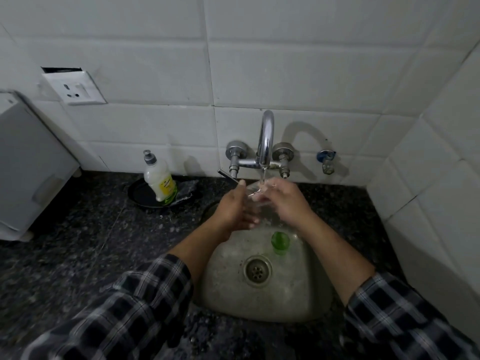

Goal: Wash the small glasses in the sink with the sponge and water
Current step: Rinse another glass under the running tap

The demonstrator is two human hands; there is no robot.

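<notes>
A small clear glass [255, 194] sits between both hands under the tap's running water [262, 176]. My left hand [235, 210] holds its left side, fingers wrapped under it. My right hand [281, 200] grips it from the right, fingers over its rim. A small green glass [280, 242] stands in the steel sink [228, 255], just above the drain [257, 271] and below my right wrist. The sponge [185, 189] lies on a black dish behind the soap bottle, left of the sink.
The chrome tap [266, 139] with two valve handles is fixed to the white tiled wall. A dish soap bottle [159, 178] stands on the black dish [140, 196] on the dark granite counter. A white appliance [28, 167] stands far left; a wall socket [75, 88] is above it.
</notes>
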